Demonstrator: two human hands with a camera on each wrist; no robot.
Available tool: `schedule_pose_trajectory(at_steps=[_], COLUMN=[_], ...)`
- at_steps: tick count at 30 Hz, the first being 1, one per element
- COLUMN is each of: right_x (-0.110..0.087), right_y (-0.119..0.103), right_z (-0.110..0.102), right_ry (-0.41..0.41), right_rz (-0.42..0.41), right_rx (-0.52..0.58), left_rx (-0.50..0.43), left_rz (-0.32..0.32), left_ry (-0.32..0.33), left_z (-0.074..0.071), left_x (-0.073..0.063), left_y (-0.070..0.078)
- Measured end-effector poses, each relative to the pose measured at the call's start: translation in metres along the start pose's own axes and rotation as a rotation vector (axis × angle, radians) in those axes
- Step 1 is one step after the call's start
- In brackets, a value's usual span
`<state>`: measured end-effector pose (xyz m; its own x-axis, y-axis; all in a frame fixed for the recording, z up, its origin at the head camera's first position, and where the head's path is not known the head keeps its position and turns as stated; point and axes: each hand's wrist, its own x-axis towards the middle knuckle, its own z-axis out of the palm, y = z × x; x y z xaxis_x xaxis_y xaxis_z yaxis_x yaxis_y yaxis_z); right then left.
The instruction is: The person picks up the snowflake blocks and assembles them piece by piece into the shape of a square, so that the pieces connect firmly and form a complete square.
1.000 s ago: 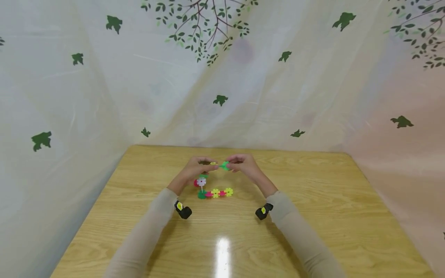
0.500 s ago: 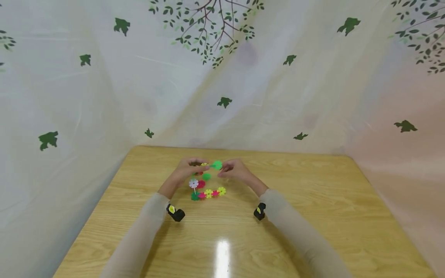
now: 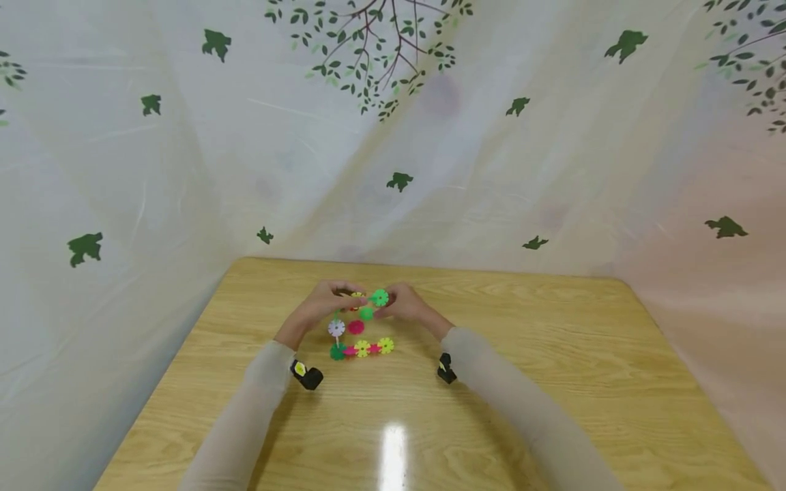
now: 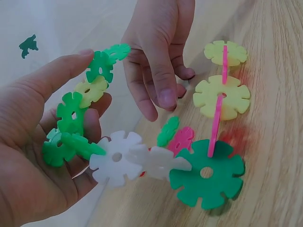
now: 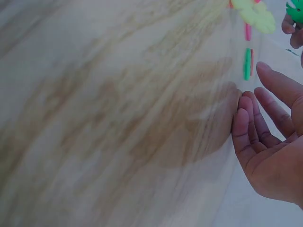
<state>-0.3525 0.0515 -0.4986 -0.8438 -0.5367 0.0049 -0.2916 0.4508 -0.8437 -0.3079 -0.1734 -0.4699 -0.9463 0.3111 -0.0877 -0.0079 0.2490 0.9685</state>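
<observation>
My left hand (image 3: 318, 305) grips one end of a chain of interlocking plastic flower discs. In the left wrist view, its thumb and fingers are curled round green discs (image 4: 71, 113) and a yellow disc (image 4: 92, 91). White discs (image 4: 116, 158) join these to a dark green disc (image 4: 206, 174), from which pink and yellow discs run along close over the table. My right hand (image 3: 406, 302) holds nothing, its fingers loosely bent near the tabletop. Beside its fingertips in the left wrist view are a loose green disc (image 4: 168, 131) and a pink disc (image 4: 182, 138).
The wooden table (image 3: 552, 382) spreads widely around both hands. Behind it and at the sides hangs a pale curtain (image 3: 319, 170) printed with leaves and birds. A black wrist camera (image 3: 307, 376) is strapped on the left sleeve, another (image 3: 446, 369) on the right.
The right hand has let go of the green disc at the chain's end, drawn back, then come in behind it near the loose discs. The left hand has shifted slightly left with the chain.
</observation>
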Motion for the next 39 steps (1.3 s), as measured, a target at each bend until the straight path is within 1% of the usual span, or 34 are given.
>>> schedule_pose_trajectory(at_steps=[6, 10, 13, 15, 18, 23, 26, 32, 34, 39], right_x=[0.003, 0.004, 0.003, 0.002, 0.003, 0.005, 0.004, -0.001, -0.003, -0.005], right_y=[-0.003, -0.003, -0.004, -0.005, -0.005, -0.002, -0.001, -0.002, -0.002, 0.002], right_z=[0.006, 0.008, 0.008, 0.007, 0.005, 0.001, -0.001, -0.009, -0.013, -0.023], right_ry=[-0.01, -0.025, -0.038, -0.043, -0.052, -0.062, -0.069, -0.09, -0.117, -0.232], right_rz=[0.01, 0.031, 0.044, 0.037, 0.034, 0.033, 0.031, 0.044, 0.057, 0.097], right_rx=[-0.021, -0.04, -0.064, -0.077, -0.073, -0.062, -0.022, 0.059, 0.071, 0.1], left_rx=[0.024, 0.031, 0.041, 0.052, 0.07, 0.066, 0.053, 0.026, 0.014, -0.035], left_rz=[0.021, 0.024, 0.029, 0.031, 0.036, 0.027, 0.011, 0.007, 0.008, 0.008], left_ry=[-0.013, -0.017, -0.032, -0.043, -0.07, -0.092, -0.09, -0.066, -0.053, -0.009], left_z=[0.001, 0.0, -0.002, -0.003, -0.004, -0.007, -0.007, -0.003, -0.001, 0.004], left_x=[-0.001, 0.0, 0.001, 0.001, -0.001, -0.002, -0.001, 0.001, 0.001, 0.001], left_y=[0.001, 0.001, 0.0, 0.001, 0.002, 0.003, 0.001, 0.0, -0.001, -0.002])
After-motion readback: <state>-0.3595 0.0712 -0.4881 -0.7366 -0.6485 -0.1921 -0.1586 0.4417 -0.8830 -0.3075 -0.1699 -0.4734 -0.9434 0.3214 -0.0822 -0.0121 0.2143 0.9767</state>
